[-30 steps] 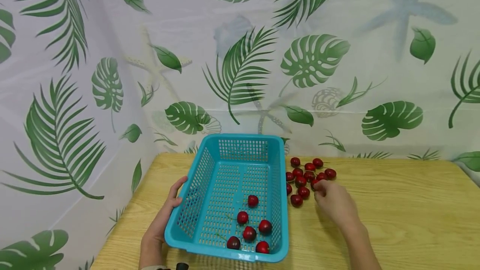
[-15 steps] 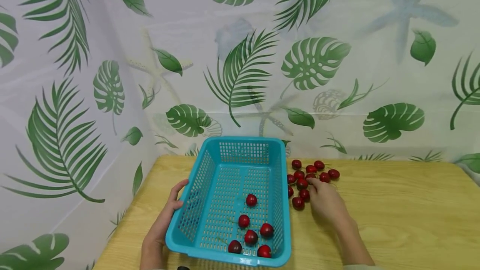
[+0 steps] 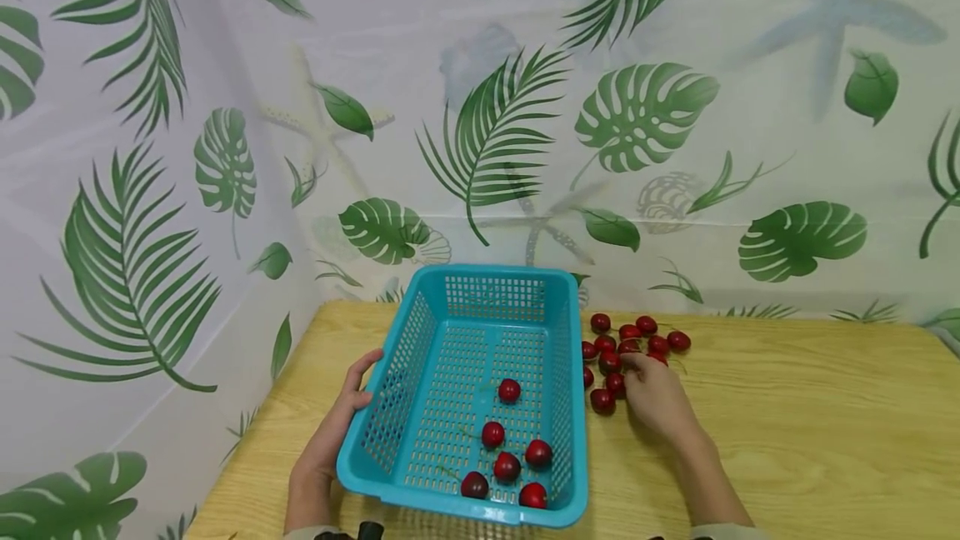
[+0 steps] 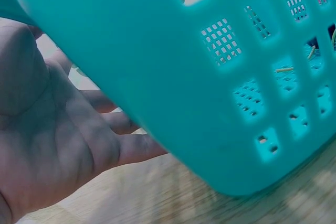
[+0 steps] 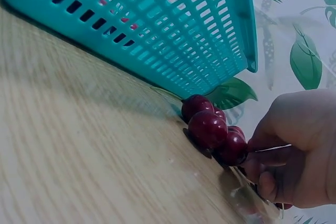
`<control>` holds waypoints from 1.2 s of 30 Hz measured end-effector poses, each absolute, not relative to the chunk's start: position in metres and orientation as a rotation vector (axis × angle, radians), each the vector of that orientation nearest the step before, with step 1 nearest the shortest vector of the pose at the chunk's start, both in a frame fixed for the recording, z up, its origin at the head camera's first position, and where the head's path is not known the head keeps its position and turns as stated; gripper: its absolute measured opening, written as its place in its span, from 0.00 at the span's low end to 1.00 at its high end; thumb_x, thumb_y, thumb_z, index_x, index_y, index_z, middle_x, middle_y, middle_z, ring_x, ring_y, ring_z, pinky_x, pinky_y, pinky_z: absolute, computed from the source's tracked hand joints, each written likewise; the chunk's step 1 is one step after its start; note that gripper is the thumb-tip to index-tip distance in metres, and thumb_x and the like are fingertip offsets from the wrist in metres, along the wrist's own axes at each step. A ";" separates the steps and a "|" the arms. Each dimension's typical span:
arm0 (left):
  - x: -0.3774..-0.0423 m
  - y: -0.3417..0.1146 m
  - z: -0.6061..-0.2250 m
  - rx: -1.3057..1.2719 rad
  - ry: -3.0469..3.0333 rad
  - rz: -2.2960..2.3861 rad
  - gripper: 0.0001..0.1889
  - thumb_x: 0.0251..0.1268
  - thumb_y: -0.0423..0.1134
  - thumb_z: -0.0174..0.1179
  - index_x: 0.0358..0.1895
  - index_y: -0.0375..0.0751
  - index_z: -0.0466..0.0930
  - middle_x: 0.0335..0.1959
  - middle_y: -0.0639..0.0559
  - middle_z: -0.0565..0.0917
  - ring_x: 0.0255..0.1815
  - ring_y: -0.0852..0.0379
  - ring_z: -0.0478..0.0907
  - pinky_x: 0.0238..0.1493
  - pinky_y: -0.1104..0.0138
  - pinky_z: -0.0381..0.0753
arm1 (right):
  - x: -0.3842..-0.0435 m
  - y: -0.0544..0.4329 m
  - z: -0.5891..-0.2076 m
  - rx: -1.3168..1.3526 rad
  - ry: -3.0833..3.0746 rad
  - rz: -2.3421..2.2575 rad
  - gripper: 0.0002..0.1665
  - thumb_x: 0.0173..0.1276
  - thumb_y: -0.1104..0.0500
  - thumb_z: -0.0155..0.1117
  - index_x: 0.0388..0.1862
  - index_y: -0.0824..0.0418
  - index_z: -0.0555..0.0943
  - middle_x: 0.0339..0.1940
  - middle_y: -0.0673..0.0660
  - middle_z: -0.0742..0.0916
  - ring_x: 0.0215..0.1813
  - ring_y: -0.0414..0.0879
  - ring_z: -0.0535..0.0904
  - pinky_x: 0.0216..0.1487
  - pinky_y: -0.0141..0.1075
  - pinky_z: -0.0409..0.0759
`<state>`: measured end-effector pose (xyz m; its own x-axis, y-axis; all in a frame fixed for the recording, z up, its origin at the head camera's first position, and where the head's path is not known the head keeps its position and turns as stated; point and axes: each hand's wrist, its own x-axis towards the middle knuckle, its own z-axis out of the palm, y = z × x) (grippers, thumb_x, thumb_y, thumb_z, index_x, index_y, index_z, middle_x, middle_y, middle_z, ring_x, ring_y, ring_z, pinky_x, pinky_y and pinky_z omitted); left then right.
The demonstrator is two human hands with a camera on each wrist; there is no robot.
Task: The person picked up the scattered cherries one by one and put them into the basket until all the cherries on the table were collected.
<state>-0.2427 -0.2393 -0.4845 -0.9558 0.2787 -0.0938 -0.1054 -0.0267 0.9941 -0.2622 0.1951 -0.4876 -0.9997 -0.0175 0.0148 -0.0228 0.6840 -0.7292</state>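
Observation:
A blue plastic basket (image 3: 461,390) with slotted walls stands on the table, several dark red cherries (image 3: 507,467) lying in its near part. My left hand (image 3: 337,427) is at its left side, thumb and a fingertip right at the rim. In the left wrist view, the fingers of this hand (image 4: 68,129) extend fairly straight against the outer wall, their tips hidden behind it. To the right of the basket, my right hand (image 3: 660,398) reaches into a cluster of loose cherries (image 3: 603,401). Its thumb and curled fingers pinch at a cherry (image 5: 232,148) in the right wrist view.
The wooden table (image 3: 810,415) extends to the right of the cherries. Behind it hangs a white cloth (image 3: 750,148) printed with green leaves, close to the basket's far end. A small dark object (image 3: 370,531) shows at the bottom edge near my left wrist.
My right hand has shifted left among the loose cherries and stays low there, fingers at them. My left hand and the basket keep their places; the head view has shifted slightly.

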 end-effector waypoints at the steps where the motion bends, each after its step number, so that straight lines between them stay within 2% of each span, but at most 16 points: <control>1: -0.243 -0.239 -0.484 0.190 1.981 2.063 0.35 0.65 0.44 0.41 0.78 0.58 0.46 0.72 0.29 0.57 0.60 0.39 0.69 0.52 0.56 0.75 | -0.262 0.196 -0.487 0.021 -2.871 1.258 0.25 0.74 0.66 0.43 0.65 0.76 0.71 0.65 0.76 0.75 0.67 0.71 0.68 0.62 0.60 0.70; 6: -0.243 -0.239 -0.483 0.192 1.981 2.062 0.35 0.65 0.44 0.41 0.78 0.58 0.46 0.72 0.29 0.57 0.59 0.39 0.70 0.51 0.56 0.76 | -0.258 0.197 -0.485 -0.044 -2.781 1.329 0.24 0.75 0.63 0.47 0.65 0.74 0.73 0.64 0.73 0.77 0.66 0.67 0.71 0.61 0.57 0.72; 9: -0.243 -0.238 -0.482 0.189 1.989 2.075 0.35 0.65 0.43 0.41 0.77 0.58 0.47 0.71 0.29 0.59 0.59 0.39 0.70 0.50 0.55 0.76 | -0.257 0.197 -0.481 -0.065 -2.707 1.335 0.21 0.75 0.63 0.49 0.61 0.72 0.77 0.59 0.70 0.81 0.60 0.64 0.76 0.56 0.52 0.77; 12: -0.243 -0.236 -0.482 0.176 2.005 2.092 0.34 0.66 0.42 0.40 0.77 0.57 0.48 0.71 0.29 0.61 0.58 0.40 0.71 0.50 0.56 0.76 | -0.257 0.197 -0.476 -0.086 -2.646 1.315 0.18 0.75 0.63 0.51 0.56 0.71 0.81 0.53 0.69 0.84 0.48 0.58 0.80 0.43 0.41 0.80; 16: -0.244 -0.233 -0.481 0.153 2.027 2.111 0.33 0.68 0.41 0.39 0.77 0.54 0.49 0.72 0.32 0.60 0.59 0.41 0.70 0.50 0.57 0.75 | -0.255 0.195 -0.467 -0.106 -2.575 1.310 0.16 0.75 0.62 0.53 0.53 0.69 0.83 0.52 0.68 0.85 0.35 0.51 0.76 0.28 0.31 0.74; 19: -0.243 -0.231 -0.481 0.142 2.028 2.124 0.32 0.69 0.41 0.38 0.77 0.55 0.50 0.73 0.35 0.58 0.59 0.41 0.70 0.50 0.57 0.76 | -0.251 0.192 -0.459 -0.107 -2.535 1.316 0.16 0.75 0.61 0.54 0.53 0.67 0.83 0.51 0.66 0.86 0.34 0.49 0.74 0.27 0.30 0.73; 22: -0.243 -0.230 -0.482 0.149 2.019 2.134 0.31 0.70 0.40 0.37 0.77 0.54 0.50 0.73 0.34 0.58 0.59 0.41 0.70 0.50 0.57 0.76 | -0.246 0.186 -0.451 -0.086 -2.497 1.315 0.15 0.76 0.61 0.54 0.53 0.66 0.83 0.47 0.63 0.87 0.38 0.49 0.76 0.31 0.27 0.75; 25: -0.243 -0.230 -0.482 0.166 2.016 2.141 0.31 0.70 0.39 0.36 0.77 0.52 0.50 0.72 0.33 0.59 0.58 0.42 0.70 0.50 0.57 0.76 | -0.240 0.180 -0.443 -0.053 -2.456 1.300 0.14 0.74 0.62 0.55 0.49 0.66 0.85 0.42 0.62 0.89 0.38 0.49 0.76 0.31 0.26 0.75; 31: -0.243 -0.230 -0.483 0.163 1.981 2.161 0.31 0.70 0.38 0.36 0.77 0.53 0.51 0.72 0.33 0.59 0.58 0.42 0.71 0.49 0.57 0.77 | -0.235 0.173 -0.436 -0.026 -2.483 1.255 0.11 0.70 0.64 0.59 0.45 0.66 0.86 0.37 0.61 0.87 0.30 0.47 0.73 0.24 0.30 0.72; 36: -0.244 -0.231 -0.483 0.182 1.977 2.159 0.31 0.70 0.39 0.35 0.77 0.53 0.49 0.72 0.33 0.59 0.58 0.41 0.71 0.49 0.56 0.77 | -0.238 0.174 -0.439 0.002 -2.590 1.255 0.12 0.69 0.65 0.58 0.45 0.67 0.86 0.35 0.62 0.87 0.22 0.44 0.70 0.22 0.32 0.68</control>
<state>-0.2442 -0.2308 -0.4829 -0.9706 0.2355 -0.0491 -0.0696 -0.0797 0.9944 -0.2384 0.1741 -0.4389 -0.9655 0.1127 0.2349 -0.1146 0.6262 -0.7712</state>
